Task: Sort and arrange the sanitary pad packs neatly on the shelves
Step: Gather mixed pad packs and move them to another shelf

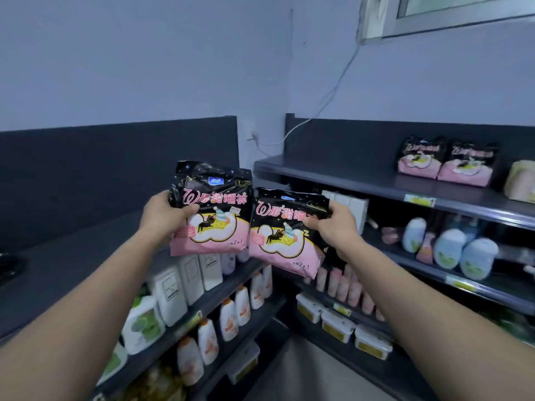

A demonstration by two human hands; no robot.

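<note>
Most fingers of the left hand (162, 217) lie hidden behind the left pack (212, 230), those of the right hand (337, 227) behind the right pack (278, 244). Two shelved packs (445, 166) are blurred, their print unreadable. The right edge cuts off a cream pack (521, 182).

We are looking at white bottles with orange labels (228, 319) standing in rows at lower left, white cartons (191, 279) above them; pink bottles (343, 285) and yellow-labelled white tubs (337, 325) are sitting centre right, and a white cable (333, 91) is running down the wall from beside the window (451, 13) toward a wall socket (253, 136)
</note>
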